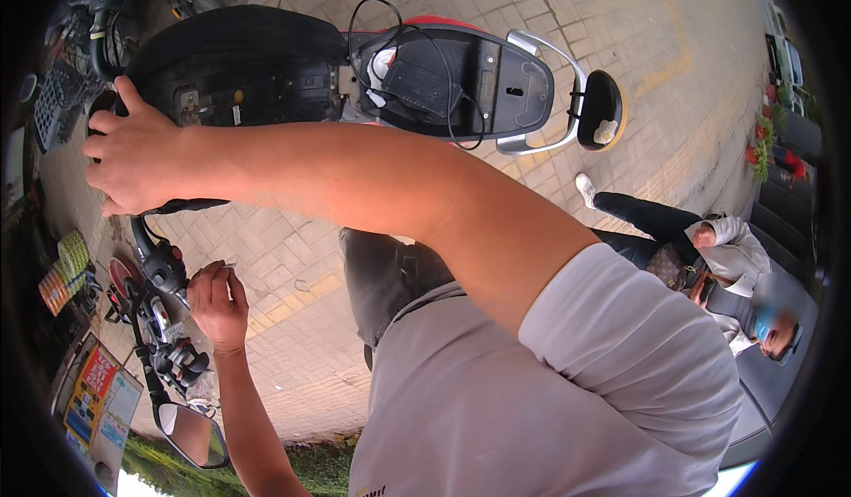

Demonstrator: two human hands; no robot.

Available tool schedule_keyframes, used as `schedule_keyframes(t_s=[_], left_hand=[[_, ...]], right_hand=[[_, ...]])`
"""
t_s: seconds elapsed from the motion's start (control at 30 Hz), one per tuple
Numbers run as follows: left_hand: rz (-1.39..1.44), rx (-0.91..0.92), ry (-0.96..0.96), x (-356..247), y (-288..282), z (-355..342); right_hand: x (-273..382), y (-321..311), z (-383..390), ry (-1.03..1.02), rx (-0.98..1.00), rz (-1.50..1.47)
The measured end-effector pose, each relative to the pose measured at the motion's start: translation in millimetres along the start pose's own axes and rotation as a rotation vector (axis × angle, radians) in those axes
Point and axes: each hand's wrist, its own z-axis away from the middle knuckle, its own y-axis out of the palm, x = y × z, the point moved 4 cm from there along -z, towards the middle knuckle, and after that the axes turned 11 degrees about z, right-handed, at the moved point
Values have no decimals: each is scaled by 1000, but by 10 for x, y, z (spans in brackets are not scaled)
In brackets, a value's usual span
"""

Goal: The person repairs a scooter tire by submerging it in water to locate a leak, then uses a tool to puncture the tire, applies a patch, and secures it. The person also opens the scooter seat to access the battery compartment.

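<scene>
My right arm crosses over a red and black scooter point(425, 23) whose seat is not on it. At the front end, my right hand point(133, 153) lies over a dark part beside the handlebar, fingers spread and curved over it. Its fingertips are partly hidden. Lower down, my left hand point(220, 309) is closed, thumb against fingers, with a tiny pale thing at the tips too small to name. It is close beside a black handlebar switch housing point(165, 269). In the scooter's rear body, a black cable point(449, 54) loops across the black hollow beside a white object point(381, 64).
A silver grab rail point(573, 58) and dark padded backrest point(601, 111) end the scooter. Another handlebar and mirror point(193, 435) stand lower left. A person point(736, 253) sits at the right, one leg stretched across paving point(656, 173). A colourful board point(96, 395) stands lower left.
</scene>
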Motion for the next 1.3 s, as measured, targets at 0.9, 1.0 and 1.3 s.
schedule_keyframes(t_s=[0.9, 1.0, 1.3], left_hand=[[81, -6, 35, 26, -28, 84], [63, -34, 24, 18, -35, 71], [46, -105, 11, 12, -37, 72]], right_hand=[[-1585, -3108, 5052, 1516, -285, -33], [-1787, -2936, 5211, 1632, -231, -124], [-1436, -2204, 4654, 1095, 542, 824]])
